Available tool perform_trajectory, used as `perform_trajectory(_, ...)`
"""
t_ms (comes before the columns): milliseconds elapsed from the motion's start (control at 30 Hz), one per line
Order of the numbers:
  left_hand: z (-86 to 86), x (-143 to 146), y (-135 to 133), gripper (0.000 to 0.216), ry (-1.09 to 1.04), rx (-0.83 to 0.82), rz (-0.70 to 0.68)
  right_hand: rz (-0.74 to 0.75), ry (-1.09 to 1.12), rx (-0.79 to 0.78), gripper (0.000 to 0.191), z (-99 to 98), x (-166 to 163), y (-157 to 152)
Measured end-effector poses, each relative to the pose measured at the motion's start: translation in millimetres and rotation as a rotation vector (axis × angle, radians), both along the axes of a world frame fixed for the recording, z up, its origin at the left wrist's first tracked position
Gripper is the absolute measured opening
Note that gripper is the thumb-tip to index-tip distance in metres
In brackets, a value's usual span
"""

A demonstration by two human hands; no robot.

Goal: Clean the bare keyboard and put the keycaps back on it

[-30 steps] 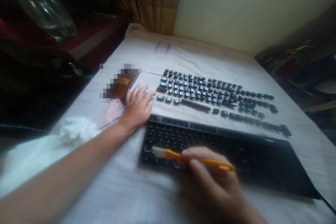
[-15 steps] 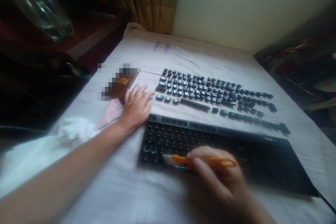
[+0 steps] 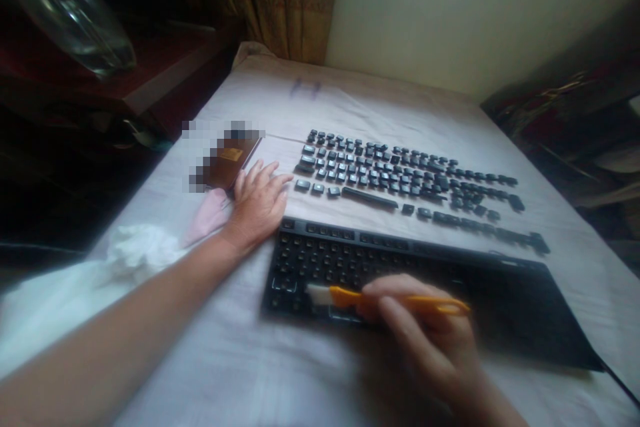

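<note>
A black keyboard (image 3: 520, 320), stripped of its keycaps, lies on the pale sheet in front of me. My right hand (image 3: 425, 333) is closed around the orange handle of a brush (image 3: 345, 296). The pale bristles point left and rest at the keyboard's lower left part. My left hand (image 3: 260, 203) lies flat on the sheet with its fingers spread, just past the keyboard's upper left corner. Beyond the keyboard, loose black keycaps (image 3: 370, 173) are laid out in rows, with the long space bar (image 3: 370, 198) in the nearest row.
By my left fingers lie a brown, partly blurred flat object (image 3: 235, 157) and a pink cloth (image 3: 207, 215). A crumpled white cloth (image 3: 145, 250) is at the left. A clear glass vessel (image 3: 100, 40) stands on a dark red table (image 3: 165, 73). A cable (image 3: 620, 380) leaves the keyboard's right end.
The brush in my right hand has turned slightly, its handle end now further right. My left hand stays in place on the sheet; the whole view has shifted a little.
</note>
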State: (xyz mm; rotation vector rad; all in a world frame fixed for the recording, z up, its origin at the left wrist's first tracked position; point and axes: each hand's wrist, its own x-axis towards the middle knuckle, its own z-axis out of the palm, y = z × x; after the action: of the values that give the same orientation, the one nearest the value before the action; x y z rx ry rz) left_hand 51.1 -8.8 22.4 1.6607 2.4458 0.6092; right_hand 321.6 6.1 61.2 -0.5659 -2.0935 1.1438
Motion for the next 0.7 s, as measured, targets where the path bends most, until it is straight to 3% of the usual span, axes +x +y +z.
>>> perform_trajectory(400,-1.2,-0.8,0.9,0.042,0.008,0.016,-0.002,0.073,-0.047,0.111,0.019,-4.6,-3.7,-1.5)
perform_trajectory(567,-2.9,-1.6,0.3,0.042,0.011,0.020,-0.003,0.049,0.035,-0.008,0.024,-6.3,-2.8,-2.0)
perform_trajectory(700,-4.9,-3.6,0.3,0.041,0.023,0.042,-0.011,-0.081,0.144,-0.185,0.021,-7.2,4.1,1.4)
